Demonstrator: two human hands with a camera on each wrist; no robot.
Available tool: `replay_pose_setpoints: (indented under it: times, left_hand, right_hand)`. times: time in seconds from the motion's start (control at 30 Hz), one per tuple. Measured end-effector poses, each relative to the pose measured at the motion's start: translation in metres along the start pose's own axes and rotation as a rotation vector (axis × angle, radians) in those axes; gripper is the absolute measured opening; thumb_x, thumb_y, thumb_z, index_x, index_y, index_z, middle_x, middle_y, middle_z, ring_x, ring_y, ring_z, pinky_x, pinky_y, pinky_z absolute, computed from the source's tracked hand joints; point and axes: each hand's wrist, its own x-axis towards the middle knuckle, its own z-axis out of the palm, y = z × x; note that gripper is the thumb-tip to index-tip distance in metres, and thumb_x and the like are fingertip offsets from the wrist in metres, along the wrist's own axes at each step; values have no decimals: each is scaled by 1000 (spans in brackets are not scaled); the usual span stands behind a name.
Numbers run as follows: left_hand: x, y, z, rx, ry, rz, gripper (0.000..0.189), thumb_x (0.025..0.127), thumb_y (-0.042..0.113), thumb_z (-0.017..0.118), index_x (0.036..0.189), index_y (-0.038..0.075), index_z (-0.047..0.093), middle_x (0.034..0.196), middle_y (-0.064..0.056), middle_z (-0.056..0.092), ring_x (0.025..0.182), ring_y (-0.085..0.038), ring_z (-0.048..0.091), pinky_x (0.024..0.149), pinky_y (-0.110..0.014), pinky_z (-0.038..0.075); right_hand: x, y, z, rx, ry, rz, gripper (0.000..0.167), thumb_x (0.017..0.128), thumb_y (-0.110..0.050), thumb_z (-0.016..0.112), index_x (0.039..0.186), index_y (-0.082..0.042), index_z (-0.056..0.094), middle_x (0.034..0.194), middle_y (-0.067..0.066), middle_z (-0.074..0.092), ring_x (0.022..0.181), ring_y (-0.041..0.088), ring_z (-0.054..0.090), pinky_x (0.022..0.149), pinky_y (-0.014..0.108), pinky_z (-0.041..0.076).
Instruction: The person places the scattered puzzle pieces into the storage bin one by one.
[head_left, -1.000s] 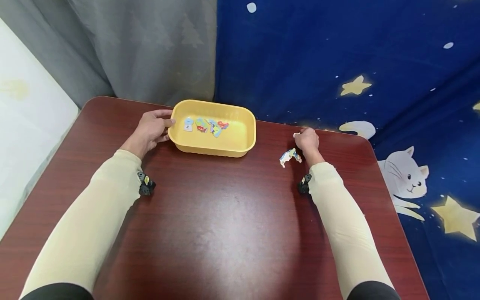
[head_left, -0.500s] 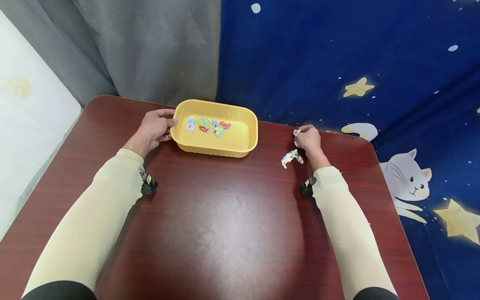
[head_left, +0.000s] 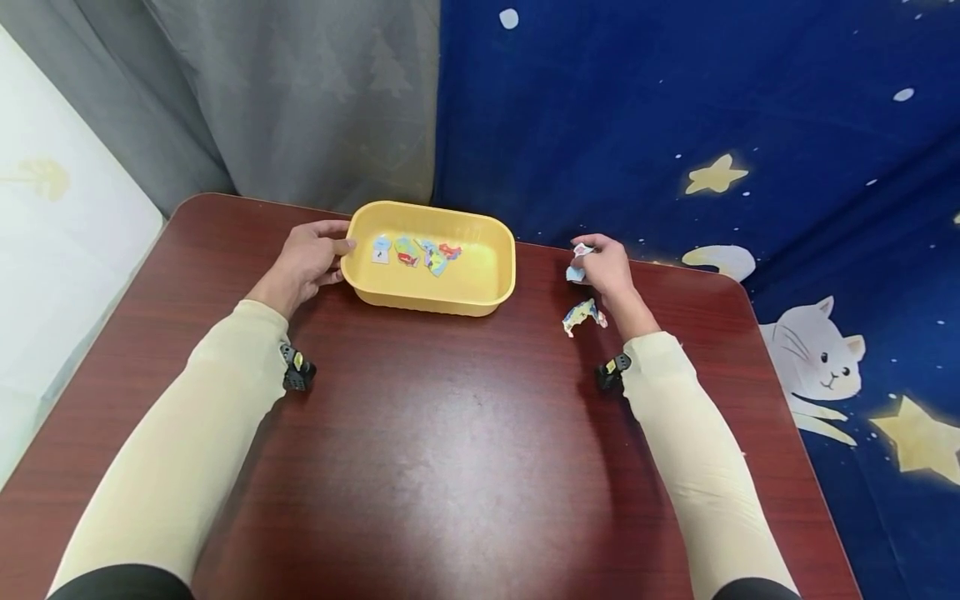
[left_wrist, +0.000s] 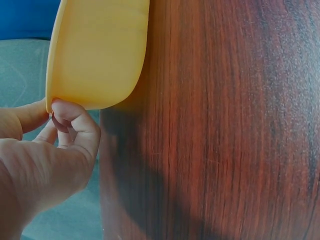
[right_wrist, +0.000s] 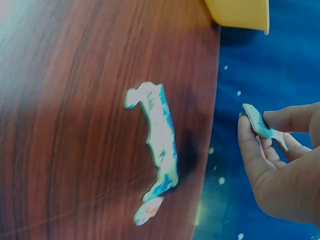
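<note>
At the corner of a yellow plastic bin (head_left: 427, 302), my left hand (head_left: 303, 258) pinches the rim between thumb and fingers, seen closely in the left wrist view on the bin's wall (left_wrist: 100, 50). To the right, my right hand (head_left: 613, 268) holds a thin, pale blue and white puzzle piece (head_left: 576, 273) between thumb and fingers; in the right wrist view this puzzle piece (right_wrist: 256, 121) is tilted, off the table. Just below that hand, an irregular multicoloured puzzle piece (head_left: 579, 316) lies on the table. Several colourful pieces (head_left: 435, 258) lie in the bin's left half.
The dark red wooden table (head_left: 450, 417) has its far edge just behind the bin. Beyond it hang a grey curtain (head_left: 315, 100) and a blue curtain (head_left: 600, 108) with stars. A white surface (head_left: 60, 208) stands at the left.
My right hand has lifted the pale puzzle piece from near the table's far edge and moved slightly left with it. My left hand stays at the bin's rim.
</note>
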Motion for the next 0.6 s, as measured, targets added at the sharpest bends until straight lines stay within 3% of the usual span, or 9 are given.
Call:
replay_pose_setpoints:
  times: [0.37, 0.6]
  left_hand:
    - [-1, 1, -2, 3, 8, 10, 47, 99, 21, 57, 145, 15, 46, 112, -11, 56, 71, -10, 61, 61, -21, 54]
    - [-1, 1, 0, -3, 8, 6, 47, 99, 22, 58, 144, 17, 47, 115, -10, 56, 73, -10, 62, 61, -21, 54]
  right_hand:
    - [-5, -23, 20, 22, -29, -81, 40, 84, 3, 62, 124, 1, 62, 93, 6, 59, 70, 13, 61, 56, 28, 57]
    - [-7, -35, 30, 77, -28, -93, 33, 87, 0, 62, 121, 1, 63, 92, 8, 65, 65, 11, 63, 58, 26, 57]
